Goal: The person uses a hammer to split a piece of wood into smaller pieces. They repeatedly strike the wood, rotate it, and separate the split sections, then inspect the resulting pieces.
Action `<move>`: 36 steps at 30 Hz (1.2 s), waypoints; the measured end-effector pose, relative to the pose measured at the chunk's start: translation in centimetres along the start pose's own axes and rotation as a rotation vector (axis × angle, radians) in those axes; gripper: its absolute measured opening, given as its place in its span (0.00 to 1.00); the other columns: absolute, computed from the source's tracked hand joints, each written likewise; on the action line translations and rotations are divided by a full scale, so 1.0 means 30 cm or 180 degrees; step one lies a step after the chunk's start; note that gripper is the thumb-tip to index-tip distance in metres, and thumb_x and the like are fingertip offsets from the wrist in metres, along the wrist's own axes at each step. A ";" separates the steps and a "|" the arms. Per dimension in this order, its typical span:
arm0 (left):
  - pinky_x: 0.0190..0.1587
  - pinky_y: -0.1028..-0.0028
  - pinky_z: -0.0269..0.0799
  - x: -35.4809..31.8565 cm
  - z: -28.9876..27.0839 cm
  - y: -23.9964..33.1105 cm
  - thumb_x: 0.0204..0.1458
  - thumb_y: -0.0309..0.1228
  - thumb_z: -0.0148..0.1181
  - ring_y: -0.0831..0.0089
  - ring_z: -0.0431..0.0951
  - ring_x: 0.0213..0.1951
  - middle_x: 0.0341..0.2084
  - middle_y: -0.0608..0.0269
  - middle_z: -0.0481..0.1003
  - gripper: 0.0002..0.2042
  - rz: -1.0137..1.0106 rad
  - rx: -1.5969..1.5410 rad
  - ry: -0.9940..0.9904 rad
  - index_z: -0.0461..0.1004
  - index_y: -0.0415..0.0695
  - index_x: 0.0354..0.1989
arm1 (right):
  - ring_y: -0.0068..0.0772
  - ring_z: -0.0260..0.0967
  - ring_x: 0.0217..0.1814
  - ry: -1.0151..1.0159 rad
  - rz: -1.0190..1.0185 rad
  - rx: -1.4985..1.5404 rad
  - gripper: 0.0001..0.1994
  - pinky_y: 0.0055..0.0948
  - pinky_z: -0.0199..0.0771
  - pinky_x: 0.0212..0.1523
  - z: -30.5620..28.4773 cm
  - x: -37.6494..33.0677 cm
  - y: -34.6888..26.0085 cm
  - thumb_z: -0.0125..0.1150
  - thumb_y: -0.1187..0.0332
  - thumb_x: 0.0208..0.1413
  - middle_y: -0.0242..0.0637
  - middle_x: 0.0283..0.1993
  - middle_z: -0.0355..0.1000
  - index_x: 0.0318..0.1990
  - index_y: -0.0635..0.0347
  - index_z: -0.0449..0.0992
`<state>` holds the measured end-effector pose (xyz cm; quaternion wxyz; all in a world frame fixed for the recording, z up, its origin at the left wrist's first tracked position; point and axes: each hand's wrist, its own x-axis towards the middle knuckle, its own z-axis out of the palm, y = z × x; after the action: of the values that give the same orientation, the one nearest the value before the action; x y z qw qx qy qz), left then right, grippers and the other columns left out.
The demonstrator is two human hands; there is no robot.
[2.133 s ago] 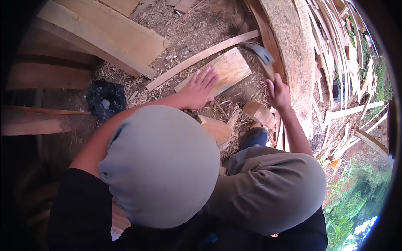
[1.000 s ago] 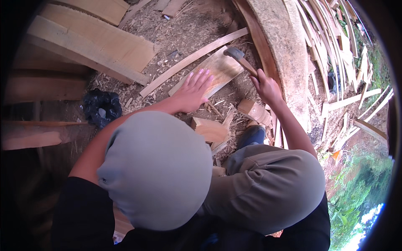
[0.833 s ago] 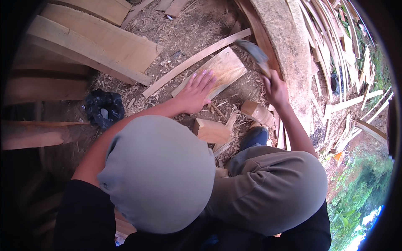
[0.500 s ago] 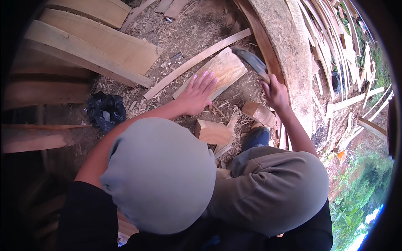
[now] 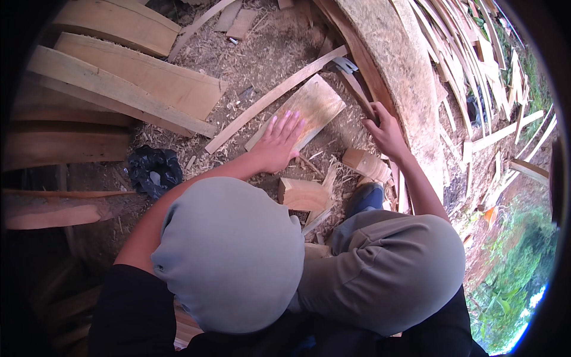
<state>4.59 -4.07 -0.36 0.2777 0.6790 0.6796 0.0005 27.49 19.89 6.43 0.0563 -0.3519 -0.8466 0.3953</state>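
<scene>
Left fingers (image 5: 283,126) are lying flat and slightly spread on the pale board (image 5: 323,107); the left hand (image 5: 275,152) is pressing from above, not pinching. Right hand (image 5: 386,134) is curling its fingers around the handle of the hammer (image 5: 358,94).

Change: half a second ago the hammer head was sitting by the board's far right corner. Now it's showing farther out, near the far end of the thin wooden strip (image 5: 279,92) and close to the curved plank (image 5: 375,77). Left hand is keeping its place on the board. My read: the board is being steadied and the hammer is between contacts, so nothing is being struck right now. Can't tell if the head is hovering or touching the strip.

Positions: board is lying on the chip-covered ground, its near left part under the left fingers, its far right part extending bare beyond the fingertips. Right fingers are staying clear of it, off to its right. Two wood blocks (image 5: 304,194) (image 5: 364,163) are sitting nearer the person.
</scene>
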 end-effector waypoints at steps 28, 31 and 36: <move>0.78 0.48 0.17 0.000 0.001 -0.004 0.71 0.47 0.43 0.53 0.21 0.80 0.80 0.49 0.25 0.41 0.0026 -0.0062 0.0018 0.27 0.43 0.80 | 0.57 0.78 0.36 -0.0645 0.0519 -0.0649 0.24 0.51 0.72 0.40 -0.072 -0.029 -0.044 0.54 0.42 0.69 0.53 0.31 0.76 0.48 0.57 0.74; 0.78 0.48 0.17 0.001 -0.001 -0.002 0.71 0.47 0.43 0.53 0.21 0.80 0.80 0.49 0.25 0.41 0.0022 -0.0073 0.0000 0.27 0.43 0.80 | 0.59 0.77 0.36 -0.0553 0.0483 -0.0605 0.25 0.52 0.71 0.40 -0.058 -0.022 -0.062 0.53 0.42 0.70 0.54 0.31 0.76 0.47 0.57 0.74; 0.78 0.48 0.17 0.003 -0.003 0.000 0.71 0.47 0.43 0.53 0.21 0.80 0.80 0.49 0.25 0.41 0.0016 -0.0055 -0.0038 0.27 0.43 0.80 | 0.59 0.77 0.35 -0.0439 0.0466 -0.0696 0.24 0.52 0.71 0.39 -0.044 -0.015 -0.042 0.52 0.42 0.70 0.53 0.30 0.76 0.47 0.57 0.75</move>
<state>4.56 -3.94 -0.32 0.2876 0.6783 0.6762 0.0031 27.63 19.88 8.30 -0.0697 -0.3886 -0.8586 0.3269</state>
